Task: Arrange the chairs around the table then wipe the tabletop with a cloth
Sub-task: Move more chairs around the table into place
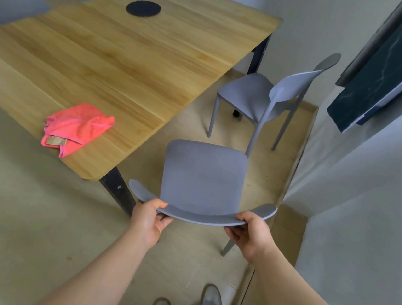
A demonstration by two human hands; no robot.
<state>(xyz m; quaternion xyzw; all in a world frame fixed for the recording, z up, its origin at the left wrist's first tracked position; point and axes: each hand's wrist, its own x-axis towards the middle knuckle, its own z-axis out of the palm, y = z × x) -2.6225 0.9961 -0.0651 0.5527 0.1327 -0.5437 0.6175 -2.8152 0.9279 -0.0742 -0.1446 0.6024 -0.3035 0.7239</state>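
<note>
Chair arrangement is in progress: left hand (150, 218) and right hand (251, 233) grip the grey chair (204, 178) backrest near the bench (120, 63) corner; pink cloth (76, 128) lies unused there, wiping pending.

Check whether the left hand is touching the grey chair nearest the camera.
Touching. The head view shows the left hand gripping the near grey chair by its backrest, thumb over the top edge and fingers curled underneath.
</note>
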